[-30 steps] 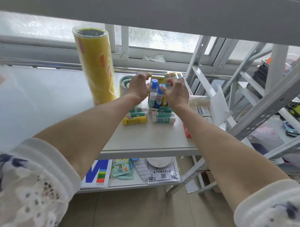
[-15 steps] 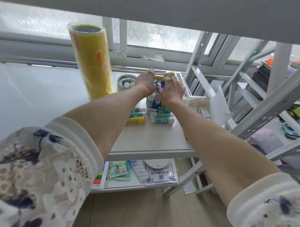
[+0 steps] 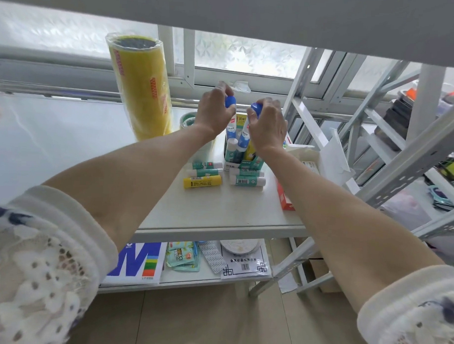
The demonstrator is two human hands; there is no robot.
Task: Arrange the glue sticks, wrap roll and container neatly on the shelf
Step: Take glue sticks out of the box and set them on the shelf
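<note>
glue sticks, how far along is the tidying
Done: the wrap roll stands upright at the back of the shelf, and some sticks sit in the box. In hand: the left hand and right hand each grip a blue-capped stick above the box. Left: five loose sticks lie in front of it.

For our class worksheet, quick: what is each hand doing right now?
Left hand: holds a blue-capped glue stick.
Right hand: holds another blue-capped glue stick.
</note>
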